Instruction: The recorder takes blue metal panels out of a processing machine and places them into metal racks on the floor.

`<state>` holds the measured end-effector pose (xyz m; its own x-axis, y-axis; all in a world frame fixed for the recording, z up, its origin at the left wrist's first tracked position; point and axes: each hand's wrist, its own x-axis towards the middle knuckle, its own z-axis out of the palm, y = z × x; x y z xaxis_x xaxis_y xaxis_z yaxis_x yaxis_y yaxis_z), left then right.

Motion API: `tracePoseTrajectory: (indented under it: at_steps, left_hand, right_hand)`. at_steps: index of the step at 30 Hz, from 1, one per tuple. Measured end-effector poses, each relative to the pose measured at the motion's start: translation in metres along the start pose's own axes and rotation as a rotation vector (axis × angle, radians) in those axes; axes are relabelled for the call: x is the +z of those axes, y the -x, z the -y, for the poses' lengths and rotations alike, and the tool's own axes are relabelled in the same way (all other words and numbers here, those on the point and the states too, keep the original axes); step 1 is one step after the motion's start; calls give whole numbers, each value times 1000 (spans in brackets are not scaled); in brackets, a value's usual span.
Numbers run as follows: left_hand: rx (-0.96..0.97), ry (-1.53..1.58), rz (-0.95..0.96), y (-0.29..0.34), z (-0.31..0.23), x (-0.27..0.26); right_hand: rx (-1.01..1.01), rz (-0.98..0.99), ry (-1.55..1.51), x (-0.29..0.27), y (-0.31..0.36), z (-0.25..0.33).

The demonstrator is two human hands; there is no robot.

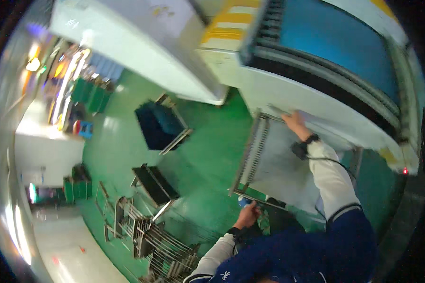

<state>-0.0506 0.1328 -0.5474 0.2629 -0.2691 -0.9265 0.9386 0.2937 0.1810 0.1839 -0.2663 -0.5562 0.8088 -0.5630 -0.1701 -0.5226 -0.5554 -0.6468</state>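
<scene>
A metal roller cart (288,162) with a grey flat top and a strip of small rollers on its left side stands in front of me. My right hand (295,123) is closed over the cart's far rail; blur hides its fingertips, and a thin grey strip shows beside them. A dark band with a cable sits on my right wrist. At the near left corner my left hand (248,215) is closed beside the near rail. A small blue and white thing (243,202) shows at its fingers, and I cannot tell whether it is held.
A white machine (311,104) with a blue conveyor bed (335,42) stands beyond the cart. On the green floor (198,174) are a dark-topped cart (160,125), a black-topped stand (156,181) and a cluster of metal frames (165,250). Green bins (78,188) stand farther left.
</scene>
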Motion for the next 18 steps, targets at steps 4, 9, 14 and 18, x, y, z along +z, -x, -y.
tracePoseTrajectory:
  at_steps: [4, 9, 14, 18]
  left_hand:
    - [-79, 265, 164, 1, 20, 5]
    - [-122, 308, 239, -6, 28, 5]
    - [171, -472, 118, 6, 6, 22]
    - [552, -1287, -116, 19, -9, 10]
  right_hand:
    - [95, -37, 211, 13, -3, -31]
    - [194, 86, 403, 27, -25, -57]
    - [10, -64, 479, 28, -59, -114]
    - [-48, 187, 393, 48, -59, -66]
